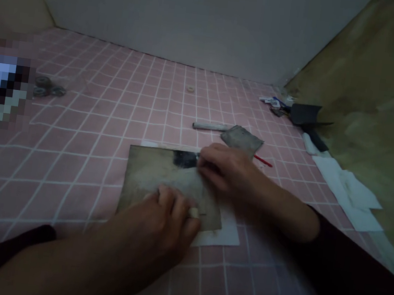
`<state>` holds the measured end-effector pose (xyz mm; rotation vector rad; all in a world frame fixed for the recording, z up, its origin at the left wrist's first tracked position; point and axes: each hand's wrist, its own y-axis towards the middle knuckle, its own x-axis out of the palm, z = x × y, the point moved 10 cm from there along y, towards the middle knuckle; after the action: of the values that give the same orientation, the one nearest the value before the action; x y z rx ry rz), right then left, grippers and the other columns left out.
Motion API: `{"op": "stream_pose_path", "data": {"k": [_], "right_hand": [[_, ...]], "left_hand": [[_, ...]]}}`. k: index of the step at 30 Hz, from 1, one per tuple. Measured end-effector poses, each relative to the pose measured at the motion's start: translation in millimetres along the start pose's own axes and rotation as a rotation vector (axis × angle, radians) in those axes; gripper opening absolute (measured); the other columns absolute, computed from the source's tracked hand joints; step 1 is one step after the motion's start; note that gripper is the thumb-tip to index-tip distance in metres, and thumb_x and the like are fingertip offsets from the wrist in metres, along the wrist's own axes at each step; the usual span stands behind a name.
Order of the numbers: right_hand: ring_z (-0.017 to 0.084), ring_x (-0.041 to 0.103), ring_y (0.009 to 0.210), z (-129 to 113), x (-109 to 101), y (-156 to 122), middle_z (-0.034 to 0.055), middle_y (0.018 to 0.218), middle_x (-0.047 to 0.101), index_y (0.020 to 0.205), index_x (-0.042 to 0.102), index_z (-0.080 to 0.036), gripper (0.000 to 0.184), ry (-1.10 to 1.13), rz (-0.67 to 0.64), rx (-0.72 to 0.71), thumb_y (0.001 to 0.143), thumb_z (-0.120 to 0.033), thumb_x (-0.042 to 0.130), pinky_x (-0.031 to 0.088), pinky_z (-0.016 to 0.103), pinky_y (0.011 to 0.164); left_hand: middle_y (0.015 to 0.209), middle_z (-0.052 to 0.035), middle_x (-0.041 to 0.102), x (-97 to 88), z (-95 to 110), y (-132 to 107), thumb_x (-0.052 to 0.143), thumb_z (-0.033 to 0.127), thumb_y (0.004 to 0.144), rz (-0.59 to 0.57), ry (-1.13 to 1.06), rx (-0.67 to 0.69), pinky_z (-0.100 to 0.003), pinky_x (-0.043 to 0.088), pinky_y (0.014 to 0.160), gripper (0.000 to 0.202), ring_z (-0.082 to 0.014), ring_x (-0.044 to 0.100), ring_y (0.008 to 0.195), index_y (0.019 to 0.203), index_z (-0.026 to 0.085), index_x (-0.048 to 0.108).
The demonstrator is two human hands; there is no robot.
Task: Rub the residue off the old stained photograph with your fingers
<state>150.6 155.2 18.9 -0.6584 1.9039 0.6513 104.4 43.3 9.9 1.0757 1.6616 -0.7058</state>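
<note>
A grey-brown sheet, stained pale in its middle and with a dark patch at its far edge, lies over white paper. My left hand rests low on the sheet, its fingers curled. By its thumb shows a small pale piece, too blurred to name. My right hand is closed in a pinch at the sheet's far right, beside the dark patch. What sits between its fingertips is hidden.
Beyond my right hand lie a grey cylinder, a stack of grey squares and a red stick. Farther right are a black dustpan-like scoop and white papers. A small ring sits toward the wall. Pink checked cloth covers the surface.
</note>
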Motion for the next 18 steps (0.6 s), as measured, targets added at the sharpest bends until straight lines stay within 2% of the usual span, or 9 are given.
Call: {"op": "stream_pose_path", "data": {"k": [4, 9, 12, 15, 18], "right_hand": [[0.015, 0.053, 0.078, -11.2, 3.6, 1.8, 0.0060, 0.091, 0.059, 0.087, 0.058, -0.016, 0.013, 0.072, 0.025, -0.070, 0.092, -0.011, 0.047, 0.040, 0.027, 0.072], [0.016, 0.055, 0.077, 2.7, 0.2, 1.0, 0.0044, 0.082, 0.059, 0.079, 0.054, -0.017, 0.012, -0.013, -0.005, -0.002, 0.088, -0.010, 0.051, 0.039, 0.029, 0.072], [0.015, 0.053, 0.077, -3.9, -1.3, 2.8, 0.0037, 0.084, 0.059, 0.084, 0.052, -0.017, 0.008, 0.055, 0.038, -0.048, 0.087, -0.009, 0.051, 0.039, 0.028, 0.072], [0.014, 0.051, 0.074, -7.0, -1.8, 3.2, 0.0015, 0.081, 0.057, 0.081, 0.050, -0.018, 0.011, 0.078, 0.039, -0.079, 0.087, -0.009, 0.051, 0.038, 0.027, 0.070], [0.014, 0.051, 0.071, 3.7, -3.0, 1.4, 0.0006, 0.074, 0.056, 0.075, 0.049, -0.018, 0.015, -0.001, 0.003, -0.010, 0.083, -0.007, 0.053, 0.036, 0.027, 0.068]], "left_hand": [[0.092, -0.0142, 0.068, 0.2, -1.5, 0.8, 0.045, 0.017, 0.085, 0.001, 0.027, -0.010, -0.036, 0.054, 0.059, 0.018, -0.0256, 0.065, 0.078, 0.096, 0.014, 0.059], [0.095, -0.0138, 0.068, 3.5, -1.0, 0.9, 0.045, 0.017, 0.086, -0.010, 0.010, 0.005, -0.037, 0.054, 0.063, 0.019, -0.0256, 0.065, 0.082, 0.099, 0.015, 0.059], [0.092, -0.0129, 0.068, 1.0, -2.5, 1.6, 0.044, 0.016, 0.084, 0.004, 0.016, -0.008, -0.035, 0.052, 0.059, 0.020, -0.0246, 0.065, 0.078, 0.097, 0.015, 0.059], [0.089, -0.0123, 0.068, -2.5, -3.9, 1.8, 0.043, 0.014, 0.083, 0.024, 0.033, -0.022, -0.034, 0.052, 0.057, 0.021, -0.0241, 0.065, 0.076, 0.096, 0.015, 0.060], [0.090, -0.0128, 0.068, -2.1, -2.8, 1.3, 0.044, 0.015, 0.084, 0.020, 0.023, -0.015, -0.035, 0.053, 0.058, 0.019, -0.0258, 0.066, 0.078, 0.095, 0.015, 0.060]]}}
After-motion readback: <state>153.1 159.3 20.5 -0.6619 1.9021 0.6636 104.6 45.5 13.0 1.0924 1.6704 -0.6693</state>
